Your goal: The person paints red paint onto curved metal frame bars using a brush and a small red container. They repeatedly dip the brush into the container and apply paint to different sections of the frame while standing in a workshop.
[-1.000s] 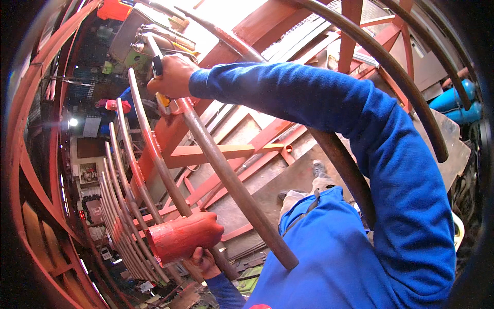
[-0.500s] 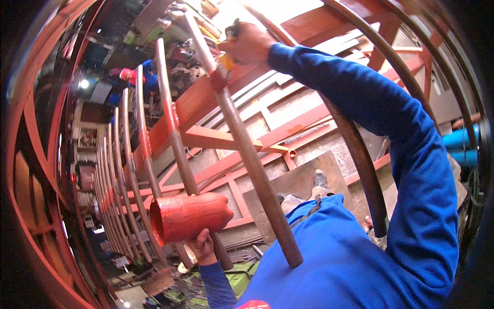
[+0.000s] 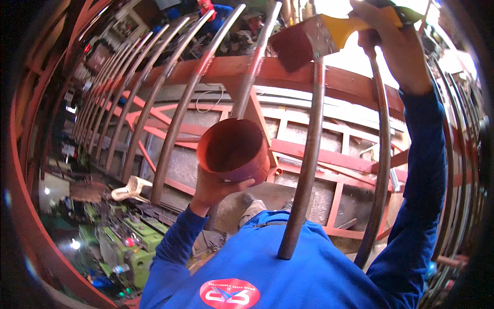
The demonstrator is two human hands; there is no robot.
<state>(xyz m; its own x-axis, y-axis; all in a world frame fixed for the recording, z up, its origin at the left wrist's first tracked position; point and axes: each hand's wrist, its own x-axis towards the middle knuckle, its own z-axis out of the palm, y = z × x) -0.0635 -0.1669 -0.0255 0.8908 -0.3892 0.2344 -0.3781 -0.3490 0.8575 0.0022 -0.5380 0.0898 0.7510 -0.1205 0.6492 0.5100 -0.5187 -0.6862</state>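
Observation:
My left hand (image 3: 218,185) is wrapped round a red paint-coated cut-off bottle (image 3: 261,167), its open mouth tipped toward me; the inside looks dark red. Up at the top right, my right hand (image 3: 393,44) grips the yellow handle of a paintbrush (image 3: 327,36) with red-soaked bristles pointing left. The bristles are close to the upper part of a bare steel bar (image 3: 312,134), by a red-painted beam (image 3: 350,85); whether they touch it I cannot tell. Another bar (image 3: 250,77) rises behind the bottle, with red paint where it crosses the beam.
A row of parallel steel bars (image 3: 180,116) runs off to the left, and one bar (image 3: 383,139) stands at my right. Red frame members (image 3: 329,154) lie below. Green machinery (image 3: 136,247) is at lower left. A person in blue (image 3: 221,14) is in the far background.
My view has turned. The bottle's mouth, facing left before, now tips toward me. The brush has come away from the bar joint and shows fully, its bristles pointing left.

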